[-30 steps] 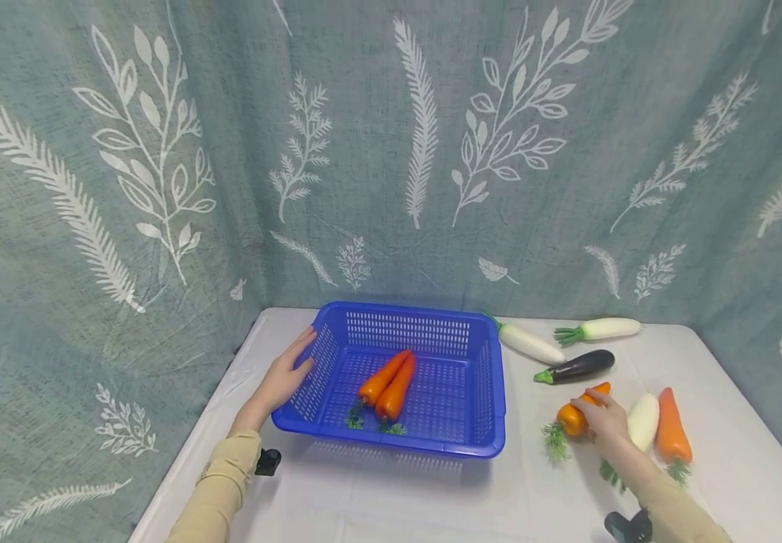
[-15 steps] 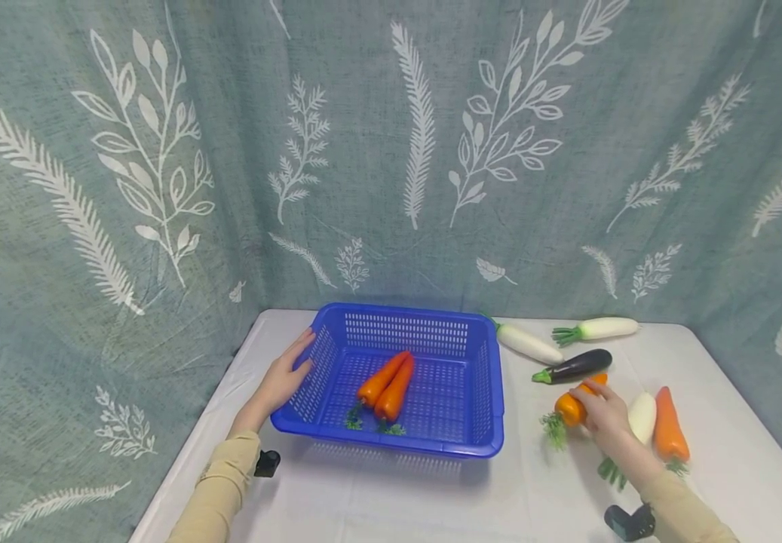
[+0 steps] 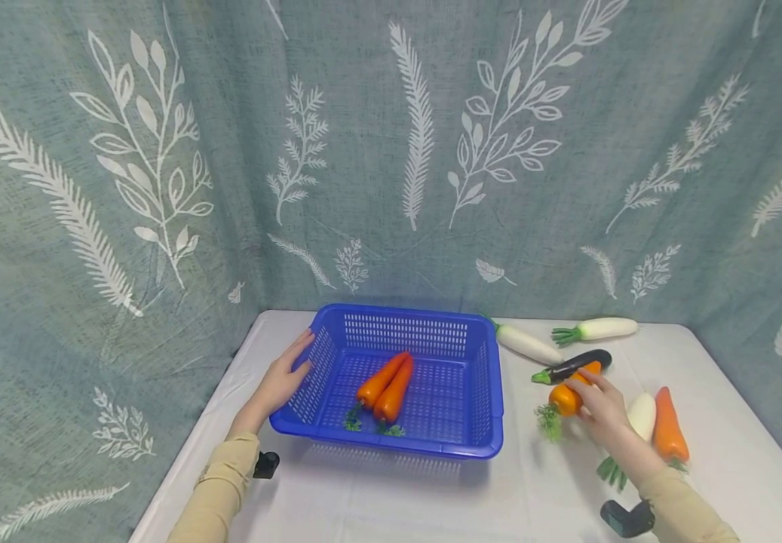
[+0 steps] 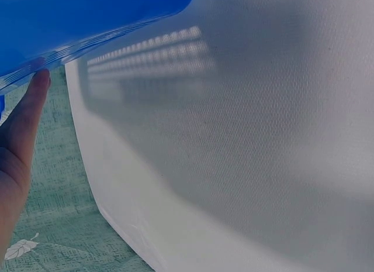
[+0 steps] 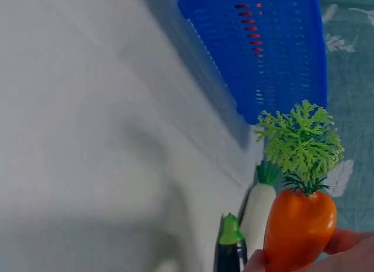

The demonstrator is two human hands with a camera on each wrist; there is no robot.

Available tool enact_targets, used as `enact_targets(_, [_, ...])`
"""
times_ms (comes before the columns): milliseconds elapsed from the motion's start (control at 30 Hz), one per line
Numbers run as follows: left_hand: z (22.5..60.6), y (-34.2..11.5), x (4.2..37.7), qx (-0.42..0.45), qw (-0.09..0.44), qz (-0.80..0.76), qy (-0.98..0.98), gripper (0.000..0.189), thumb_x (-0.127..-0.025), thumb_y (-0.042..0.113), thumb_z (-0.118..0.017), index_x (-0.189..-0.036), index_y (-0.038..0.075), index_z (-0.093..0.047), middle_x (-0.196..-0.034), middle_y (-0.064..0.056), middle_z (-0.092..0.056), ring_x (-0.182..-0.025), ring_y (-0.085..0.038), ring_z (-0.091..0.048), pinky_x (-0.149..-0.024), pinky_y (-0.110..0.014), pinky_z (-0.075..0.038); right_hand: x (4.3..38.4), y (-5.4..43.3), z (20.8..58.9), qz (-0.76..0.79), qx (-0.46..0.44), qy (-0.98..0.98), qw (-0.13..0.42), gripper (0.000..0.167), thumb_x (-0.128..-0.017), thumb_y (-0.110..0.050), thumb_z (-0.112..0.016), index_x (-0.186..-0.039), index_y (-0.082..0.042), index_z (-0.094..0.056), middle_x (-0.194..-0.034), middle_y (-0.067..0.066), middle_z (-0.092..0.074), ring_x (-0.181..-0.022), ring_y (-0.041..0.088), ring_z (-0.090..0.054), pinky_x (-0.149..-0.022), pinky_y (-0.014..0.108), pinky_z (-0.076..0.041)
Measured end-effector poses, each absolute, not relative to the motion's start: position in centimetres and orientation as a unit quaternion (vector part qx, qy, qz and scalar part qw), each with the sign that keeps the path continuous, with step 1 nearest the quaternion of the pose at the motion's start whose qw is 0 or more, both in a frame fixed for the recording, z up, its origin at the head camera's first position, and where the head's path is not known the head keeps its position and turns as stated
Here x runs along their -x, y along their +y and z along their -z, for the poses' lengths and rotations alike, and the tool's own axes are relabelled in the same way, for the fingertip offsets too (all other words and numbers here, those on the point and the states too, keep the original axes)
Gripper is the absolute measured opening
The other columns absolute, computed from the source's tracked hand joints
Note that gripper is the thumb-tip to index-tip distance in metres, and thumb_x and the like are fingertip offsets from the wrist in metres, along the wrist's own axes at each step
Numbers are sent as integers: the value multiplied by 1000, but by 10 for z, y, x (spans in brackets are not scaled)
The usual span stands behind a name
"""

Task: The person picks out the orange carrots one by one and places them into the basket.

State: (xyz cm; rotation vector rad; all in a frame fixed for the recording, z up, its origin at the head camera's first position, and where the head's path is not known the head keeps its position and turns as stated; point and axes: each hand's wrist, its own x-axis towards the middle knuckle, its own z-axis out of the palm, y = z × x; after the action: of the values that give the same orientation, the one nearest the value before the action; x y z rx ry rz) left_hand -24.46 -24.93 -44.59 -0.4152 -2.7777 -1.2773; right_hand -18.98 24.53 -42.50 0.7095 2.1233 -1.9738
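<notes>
My right hand (image 3: 604, 411) grips an orange carrot (image 3: 567, 400) with a feathery green top (image 5: 304, 137). In the head view the carrot's tip overlaps the dark eggplant (image 3: 581, 365). Two more carrots (image 3: 394, 392) lie side by side inside the blue basket (image 3: 391, 446). My left hand (image 3: 283, 381) rests along the basket's left side, fingers straight. In the left wrist view one fingertip (image 4: 41, 79) touches the basket under its rim.
Two white radishes, one beside the basket (image 3: 529, 344) and another farther back (image 3: 609, 328), lie near the curtain (image 3: 363, 151). A third white radish (image 3: 642, 417) and another carrot (image 3: 669, 430) lie right of my right hand. Everything stands on a white-covered table (image 3: 363, 505).
My right hand has lifted the carrot slightly and moved it a little up and left in the head view, toward the eggplant. My left hand and the basket stay in place.
</notes>
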Motion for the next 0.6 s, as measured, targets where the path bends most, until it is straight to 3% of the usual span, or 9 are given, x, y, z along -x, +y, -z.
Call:
enact_targets(333, [447, -249, 245, 132, 28, 420, -897, 49, -98, 2, -41, -146, -3, -31, -156, -19, -21, -144, -41, -18, -118, -55, -18, 191, 243, 416, 686, -230, 685, 80, 67, -96, -21, -47, -152, -10, -11, -159, 21, -3, -144, 34, -17, -119, 44, -24])
enact_targets(600, [449, -250, 240, 164, 66, 427, -887, 49, -97, 8, -41, -144, -1, -35, -155, -17, -25, -142, -41, -22, -116, -56, -21, 191, 239, 408, 690, -207, 690, 75, 66, -98, -21, -45, -153, -9, -10, -159, 20, -7, -140, 31, -23, -119, 45, -25])
